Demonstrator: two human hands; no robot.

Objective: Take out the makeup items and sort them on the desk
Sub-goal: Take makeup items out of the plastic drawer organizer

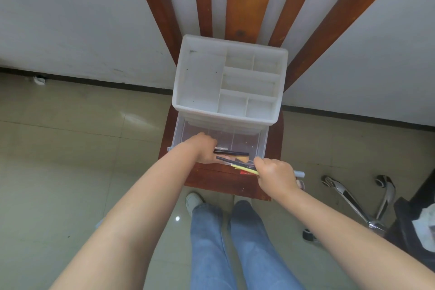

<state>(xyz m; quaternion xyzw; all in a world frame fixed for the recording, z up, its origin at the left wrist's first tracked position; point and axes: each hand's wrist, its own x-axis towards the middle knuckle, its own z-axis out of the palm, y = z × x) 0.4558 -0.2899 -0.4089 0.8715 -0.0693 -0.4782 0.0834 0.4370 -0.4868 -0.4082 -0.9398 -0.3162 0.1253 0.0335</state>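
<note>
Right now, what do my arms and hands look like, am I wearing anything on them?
Both arms are bare from the bottom edge of the picture to the fingers: no sleeves, gloves, watch or bracelet show. The left hand and right hand show no rings on the parts in view, though the fingers are partly hidden. Further down you wear blue jeans and light shoes.
</note>
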